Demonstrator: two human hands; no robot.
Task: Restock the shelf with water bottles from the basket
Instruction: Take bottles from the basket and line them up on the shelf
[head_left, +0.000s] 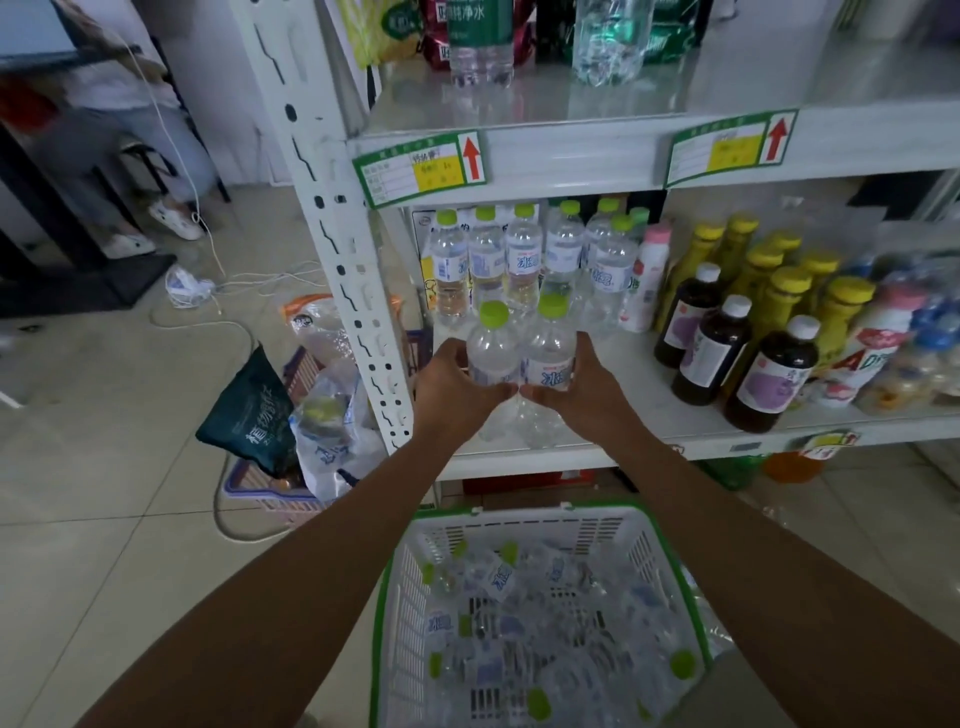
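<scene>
Two clear water bottles with green caps stand side by side at the front of the middle shelf (649, 421). My left hand (457, 387) grips the left bottle (491, 348) and my right hand (582, 389) grips the right bottle (550, 345). Both bottles are upright, their bases at the shelf's front edge. Behind them stand several more of the same water bottles (524, 254). Below my arms sits a white basket with a green rim (524, 514), holding several water bottles lying on their sides.
Dark-juice bottles (769, 374) and yellow-capped bottles (779, 280) fill the shelf to the right. The white shelf upright (353, 291) stands left of my hands. A purple basket of bags (306, 441) and cables lie on the tiled floor to the left. A person's feet show far left.
</scene>
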